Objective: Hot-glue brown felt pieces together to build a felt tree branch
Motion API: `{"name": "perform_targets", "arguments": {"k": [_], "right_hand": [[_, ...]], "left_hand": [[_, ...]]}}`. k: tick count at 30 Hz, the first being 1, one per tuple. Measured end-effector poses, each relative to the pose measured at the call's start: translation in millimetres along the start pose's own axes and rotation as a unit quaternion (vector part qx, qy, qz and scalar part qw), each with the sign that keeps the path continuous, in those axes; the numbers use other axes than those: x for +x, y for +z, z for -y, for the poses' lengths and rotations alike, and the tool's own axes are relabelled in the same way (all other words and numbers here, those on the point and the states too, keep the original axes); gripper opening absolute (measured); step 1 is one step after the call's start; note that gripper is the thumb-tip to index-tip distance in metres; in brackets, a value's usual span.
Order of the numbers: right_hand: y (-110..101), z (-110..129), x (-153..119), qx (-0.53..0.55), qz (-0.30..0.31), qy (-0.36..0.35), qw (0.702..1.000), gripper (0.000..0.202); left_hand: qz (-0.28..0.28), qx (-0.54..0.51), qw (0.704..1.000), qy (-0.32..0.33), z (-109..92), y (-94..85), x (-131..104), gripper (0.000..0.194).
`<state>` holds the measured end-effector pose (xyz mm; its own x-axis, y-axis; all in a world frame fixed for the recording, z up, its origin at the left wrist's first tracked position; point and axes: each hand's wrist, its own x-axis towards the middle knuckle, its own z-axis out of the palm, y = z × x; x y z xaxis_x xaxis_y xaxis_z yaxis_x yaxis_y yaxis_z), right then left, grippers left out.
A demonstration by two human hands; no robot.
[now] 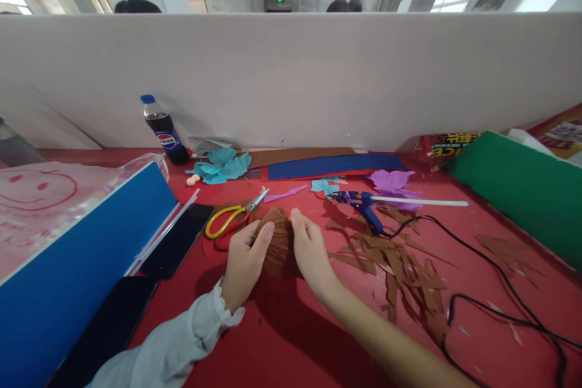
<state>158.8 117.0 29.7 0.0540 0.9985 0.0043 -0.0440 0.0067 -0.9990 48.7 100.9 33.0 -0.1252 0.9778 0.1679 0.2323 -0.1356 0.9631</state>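
Bottle: at ten o'clock from our hands, a blue-capped plastic bottle of dark cola [167, 136] stands upright.
Scissors: yellow-and-red-handled metal scissors [224, 222] lie open at ten, very near us; a careless left elbow or wrist could push them.
Left hand: our left hand [244, 260] pinches the paper's left edge between thumb and fingers.
Brown paper: the gathered brown crepe-paper piece [278, 248] is between our hands; uneven pulling could tear it or loosen its pleats.
Right hand: our right hand [313, 254] pinches the right edge, thumb against fingers.
Glue gun: at two, the blue glue gun [367, 209]; if hot, its nozzle could mark the small light-blue crepe-paper flower [324, 187].
Cord: the black cable [482, 251], at three, could drag the gun if our forearm catches it.
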Motion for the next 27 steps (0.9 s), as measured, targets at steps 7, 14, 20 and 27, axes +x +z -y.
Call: {"name": "perform_targets", "arguments": {"k": [7,14,20,27], "right_hand": [[5,0,7,0.028,0.008,0.049,0.998,0.046],[12,-4,10,0.057,0.003,0.026,0.998,0.045],[14,-4,9,0.103,0.011,0.034,0.994,0.046],[16,-4,8,0.15,0.011,0.035,0.988,0.046]], "left_hand": [[-0.045,0.136,0.988,0.054,-2,-3.7,0,0.027],[-0.04,0.114,0.99,0.069,-3,-3.2,-1,0.032],[-0.029,0.086,0.994,0.056,-2,-3.0,-2,0.03],[-0.015,0.069,0.996,0.05,-1,-2.0,-3,0.031]]}}
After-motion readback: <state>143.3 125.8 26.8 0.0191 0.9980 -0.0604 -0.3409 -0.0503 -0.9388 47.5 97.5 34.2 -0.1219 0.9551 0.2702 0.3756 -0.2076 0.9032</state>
